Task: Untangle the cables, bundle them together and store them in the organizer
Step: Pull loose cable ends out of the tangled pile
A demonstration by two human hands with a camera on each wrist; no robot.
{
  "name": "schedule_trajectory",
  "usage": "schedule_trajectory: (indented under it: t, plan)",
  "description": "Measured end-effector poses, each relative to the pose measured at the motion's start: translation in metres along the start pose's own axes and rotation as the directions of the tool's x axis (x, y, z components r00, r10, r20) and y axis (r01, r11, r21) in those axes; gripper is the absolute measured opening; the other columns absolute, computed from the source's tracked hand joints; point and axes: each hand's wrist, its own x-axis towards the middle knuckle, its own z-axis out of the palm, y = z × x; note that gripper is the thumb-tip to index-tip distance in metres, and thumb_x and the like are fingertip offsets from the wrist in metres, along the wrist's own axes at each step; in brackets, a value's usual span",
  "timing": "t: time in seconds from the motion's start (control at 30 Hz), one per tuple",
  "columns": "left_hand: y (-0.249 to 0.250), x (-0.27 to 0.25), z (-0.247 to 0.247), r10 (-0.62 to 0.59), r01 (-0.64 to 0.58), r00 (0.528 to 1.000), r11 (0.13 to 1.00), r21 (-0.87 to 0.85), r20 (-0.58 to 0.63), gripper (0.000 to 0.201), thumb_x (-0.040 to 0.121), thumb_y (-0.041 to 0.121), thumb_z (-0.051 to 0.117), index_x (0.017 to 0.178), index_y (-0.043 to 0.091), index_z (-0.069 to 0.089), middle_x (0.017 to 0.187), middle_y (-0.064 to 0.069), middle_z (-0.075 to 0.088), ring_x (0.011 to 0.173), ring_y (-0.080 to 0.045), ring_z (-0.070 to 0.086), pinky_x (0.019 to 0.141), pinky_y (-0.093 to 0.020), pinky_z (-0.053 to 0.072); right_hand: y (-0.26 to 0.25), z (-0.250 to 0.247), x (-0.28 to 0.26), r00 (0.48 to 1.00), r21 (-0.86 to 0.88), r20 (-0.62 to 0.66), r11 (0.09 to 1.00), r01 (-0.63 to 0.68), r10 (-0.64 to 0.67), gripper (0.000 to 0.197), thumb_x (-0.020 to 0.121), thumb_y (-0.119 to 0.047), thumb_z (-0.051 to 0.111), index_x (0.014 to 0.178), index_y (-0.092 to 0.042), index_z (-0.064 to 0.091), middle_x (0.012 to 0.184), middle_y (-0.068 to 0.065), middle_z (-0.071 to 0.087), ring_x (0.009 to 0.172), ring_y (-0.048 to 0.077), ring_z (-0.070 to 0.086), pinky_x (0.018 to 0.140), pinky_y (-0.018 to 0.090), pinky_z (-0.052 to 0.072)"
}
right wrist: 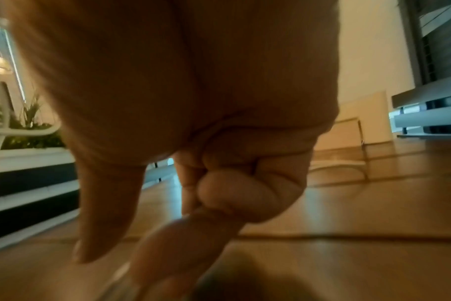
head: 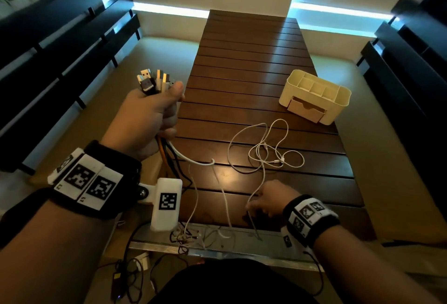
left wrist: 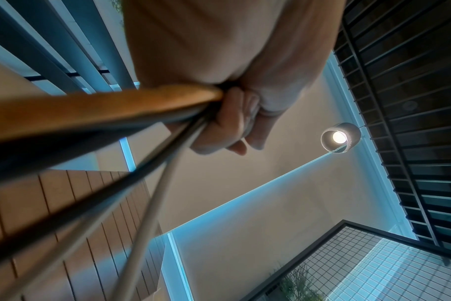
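My left hand (head: 154,110) is raised left of the wooden slatted table (head: 254,61). It grips a bundle of cables with the USB plugs (head: 152,81) sticking out above the fist. Orange, black and white cables (head: 169,153) hang below it; the left wrist view shows the fist (left wrist: 232,114) closed round them (left wrist: 116,106). A white cable (head: 266,148) lies in loose loops mid-table. One strand runs to my right hand (head: 251,207) at the table's front edge, where thumb and index finger (right wrist: 154,254) pinch it. The cream organizer (head: 314,96) stands at the right edge, empty.
Thin wires (head: 193,236) lie tangled on a ledge below the table's front edge. More cables and a white charger (head: 142,260) lie on the floor by my legs. Dark slatted benches (head: 60,61) flank the table on both sides.
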Motion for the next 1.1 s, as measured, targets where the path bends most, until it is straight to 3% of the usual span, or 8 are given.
schedule_trajectory:
  t: [0.23, 0.37, 0.43, 0.5, 0.57, 0.63, 0.97, 1.1]
  plan:
    - [0.0, 0.004, 0.015, -0.008, 0.008, 1.0, 1.0, 0.026, -0.004, 0.026, 0.099, 0.03, 0.055, 0.078, 0.015, 0.056, 0.05, 0.006, 0.024, 0.039, -0.006, 0.02, 0.037, -0.017, 0.022, -0.006, 0.018, 0.018, 0.999, -0.055, -0.042, 0.998, 0.021, -0.024, 0.028, 0.082, -0.033, 0.071, 0.089, -0.006, 0.072, 0.087, 0.011, 0.073, 0.08, 0.027, 0.071, 0.077, 0.039, 0.061]
    - [0.002, 0.002, 0.018, 0.008, -0.008, 1.0, 0.999, 0.035, -0.008, 0.026, 0.1, 0.029, 0.054, 0.079, 0.014, 0.056, 0.051, 0.006, 0.024, 0.04, -0.006, 0.019, 0.038, -0.016, 0.021, 0.0, -0.009, 0.025, 0.991, 0.299, -0.134, 0.952, 0.06, -0.021, 0.026, 0.082, -0.028, 0.066, 0.078, -0.002, 0.071, 0.073, 0.011, 0.072, 0.068, 0.026, 0.07, 0.072, 0.041, 0.059]
    - [0.003, 0.002, 0.017, 0.016, -0.015, 1.0, 0.998, 0.054, -0.019, 0.026, 0.1, 0.03, 0.054, 0.079, 0.015, 0.056, 0.051, 0.005, 0.025, 0.04, -0.006, 0.02, 0.038, -0.017, 0.022, 0.002, -0.035, 0.025, 0.948, 0.588, -0.316, 0.792, 0.164, 0.038, 0.023, 0.084, -0.021, 0.062, 0.069, -0.003, 0.067, 0.066, 0.013, 0.067, 0.055, 0.022, 0.064, 0.055, 0.035, 0.054]
    - [0.004, 0.002, 0.016, 0.025, -0.023, 0.999, 0.998, 0.062, -0.025, 0.025, 0.1, 0.03, 0.054, 0.08, 0.014, 0.057, 0.05, 0.006, 0.026, 0.039, -0.006, 0.021, 0.037, -0.016, 0.023, 0.001, -0.066, 0.021, 0.89, 0.828, -0.422, 0.473, 0.301, 0.171, 0.017, 0.085, -0.011, 0.058, 0.071, -0.005, 0.063, 0.064, 0.01, 0.065, 0.048, 0.016, 0.058, 0.043, 0.027, 0.043]
    - [0.004, 0.003, 0.017, 0.037, -0.036, 0.999, 0.998, 0.046, -0.028, 0.025, 0.1, 0.029, 0.053, 0.08, 0.014, 0.056, 0.049, 0.006, 0.026, 0.037, -0.005, 0.021, 0.037, -0.015, 0.023, 0.003, -0.097, 0.016, 0.838, 0.883, -0.468, 0.195, 0.428, 0.279, 0.013, 0.085, -0.008, 0.055, 0.075, -0.006, 0.062, 0.063, 0.006, 0.066, 0.052, 0.015, 0.059, 0.046, 0.024, 0.042]
    - [0.005, 0.004, 0.019, 0.046, -0.045, 0.998, 0.998, 0.041, -0.032, 0.025, 0.101, 0.028, 0.053, 0.08, 0.013, 0.056, 0.049, 0.006, 0.025, 0.037, -0.005, 0.021, 0.037, -0.015, 0.023, 0.005, -0.118, 0.017, 0.801, 0.856, -0.512, 0.109, 0.504, 0.31, 0.011, 0.087, -0.011, 0.056, 0.079, -0.008, 0.063, 0.062, 0.002, 0.068, 0.059, 0.016, 0.062, 0.051, 0.025, 0.045]
    - [0.001, 0.013, 0.024, 0.03, -0.029, 0.998, 0.999, 0.027, -0.063, 0.024, 0.099, 0.029, 0.055, 0.08, 0.015, 0.057, 0.053, 0.004, 0.023, 0.041, -0.007, 0.019, 0.037, -0.016, 0.022, 0.051, -0.057, 0.053, 0.879, 0.847, -0.396, 0.476, 0.238, 0.264, 0.023, 0.09, -0.016, 0.064, 0.07, -0.006, 0.064, 0.065, 0.013, 0.067, 0.054, 0.024, 0.062, 0.048, 0.026, 0.043]
    - [-0.003, 0.021, 0.027, 0.014, -0.012, 0.997, 1.0, 0.019, -0.072, 0.024, 0.098, 0.031, 0.056, 0.08, 0.015, 0.057, 0.054, 0.004, 0.024, 0.041, -0.007, 0.019, 0.038, -0.016, 0.021, 0.076, -0.032, 0.052, 0.969, 0.713, -0.172, 0.701, -0.003, 0.18, 0.023, 0.088, -0.015, 0.06, 0.068, -0.004, 0.063, 0.069, 0.015, 0.07, 0.06, 0.027, 0.061, 0.05, 0.028, 0.041]
